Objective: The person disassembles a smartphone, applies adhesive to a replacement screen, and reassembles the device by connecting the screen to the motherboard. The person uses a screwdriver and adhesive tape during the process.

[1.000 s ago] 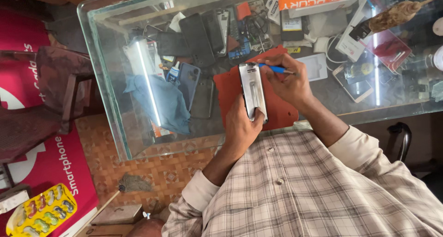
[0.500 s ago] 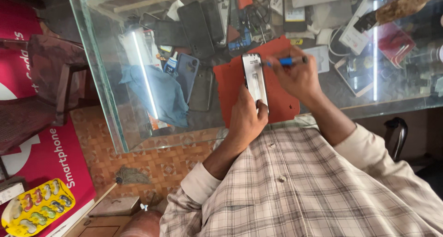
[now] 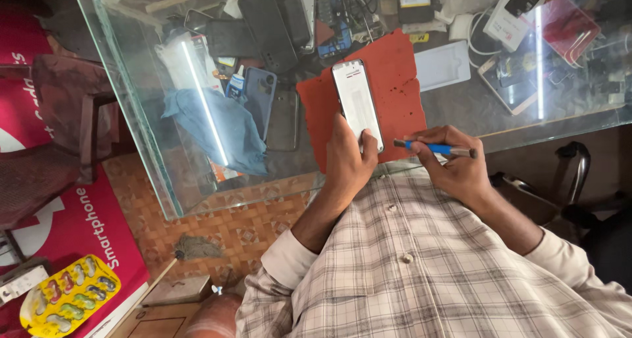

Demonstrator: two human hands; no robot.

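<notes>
Two hands worked at a glass worktop in the head view. The left hand was closed around the near end of a phone, which lay screen up on a red mat. The right hand pinched a blue-handled tool, held level just right of the phone and apart from it. The phone looked light, stiff, smooth and slippery, with a fragile glass face, so its long edges seemed the safest place to grip. Further left, more phones, a small glue bottle and a blue cloth lay near the mat. Cables cluttered the far side.
</notes>
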